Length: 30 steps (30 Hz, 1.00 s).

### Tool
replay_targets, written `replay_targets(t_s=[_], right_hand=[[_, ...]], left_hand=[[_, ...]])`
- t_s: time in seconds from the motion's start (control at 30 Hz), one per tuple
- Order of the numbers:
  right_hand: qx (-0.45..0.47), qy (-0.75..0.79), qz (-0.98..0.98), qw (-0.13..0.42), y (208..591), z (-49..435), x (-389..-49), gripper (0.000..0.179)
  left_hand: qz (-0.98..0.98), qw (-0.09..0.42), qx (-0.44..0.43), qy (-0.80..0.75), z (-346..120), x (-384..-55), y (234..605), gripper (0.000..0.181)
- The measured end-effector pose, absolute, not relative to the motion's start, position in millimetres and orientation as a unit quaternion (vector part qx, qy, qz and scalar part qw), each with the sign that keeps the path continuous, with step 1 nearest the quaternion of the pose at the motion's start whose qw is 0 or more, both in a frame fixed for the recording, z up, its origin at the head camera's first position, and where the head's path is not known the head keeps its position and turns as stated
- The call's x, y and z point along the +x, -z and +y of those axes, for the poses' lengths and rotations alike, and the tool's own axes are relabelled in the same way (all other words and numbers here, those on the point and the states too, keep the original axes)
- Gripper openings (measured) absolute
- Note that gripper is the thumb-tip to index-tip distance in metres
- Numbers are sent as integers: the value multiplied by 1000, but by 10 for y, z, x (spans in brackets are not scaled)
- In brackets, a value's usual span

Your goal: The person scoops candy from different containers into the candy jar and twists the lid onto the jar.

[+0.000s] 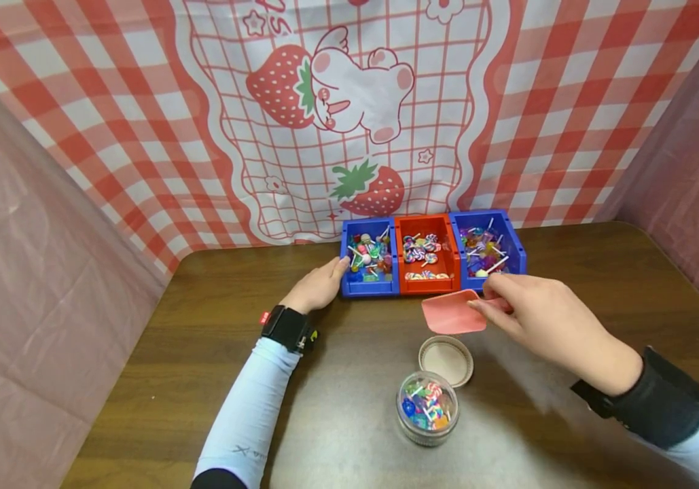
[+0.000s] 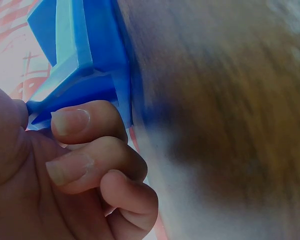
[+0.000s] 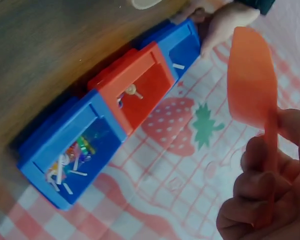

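Observation:
My right hand (image 1: pixel 547 326) grips the handle of a coral-pink silicone spatula (image 1: pixel 454 314), its wide blade pointing left just in front of the bins. In the right wrist view, the fingers curl round the handle of this spatula (image 3: pixel 252 75). Far to the left, my left hand (image 1: pixel 315 286) holds the outer side of the left blue bin (image 1: pixel 370 288). The left wrist view shows the thumb and bent fingers at the edge of that blue bin (image 2: pixel 85 45). Small lollipops and colourful candies lie in the left bin, the red bin (image 1: pixel 428 285) and the right blue bin (image 1: pixel 517 255).
A clear jar (image 1: pixel 427 435) with mixed candies stands near the table's front, its mouth uncovered. Just behind it lies a round pale lid (image 1: pixel 447 361). A checked strawberry cloth (image 1: pixel 361 136) hangs directly behind the bins, and pink curtains (image 1: pixel 37 292) flank the wooden table (image 1: pixel 202 360).

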State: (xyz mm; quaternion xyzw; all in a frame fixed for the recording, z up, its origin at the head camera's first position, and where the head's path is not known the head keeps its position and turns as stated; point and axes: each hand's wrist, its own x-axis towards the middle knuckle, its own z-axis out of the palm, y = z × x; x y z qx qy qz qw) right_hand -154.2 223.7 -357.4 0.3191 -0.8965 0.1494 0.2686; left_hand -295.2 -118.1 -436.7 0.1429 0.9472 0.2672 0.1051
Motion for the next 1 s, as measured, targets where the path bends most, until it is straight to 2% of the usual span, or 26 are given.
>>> replay_targets(t_s=[0.27, 0.67, 0.87, 1.0], right_hand=[[217, -192, -935, 206, 3649, 2342, -1688, 12], [127, -244, -940, 202, 3896, 2572, -1879, 29], [111, -231, -953, 165, 3980, 2641, -1950, 18], [92, -226, -960, 135, 4005, 2654, -1956, 19]], left_hand=[[948, 106, 140, -266, -1171, -2954, 4344, 65], [948, 112, 142, -261, -1192, -2949, 4347, 64], [950, 108, 136, -258, -1197, -2950, 4343, 65], [949, 112, 136, -262, -1194, -2944, 4350, 66]])
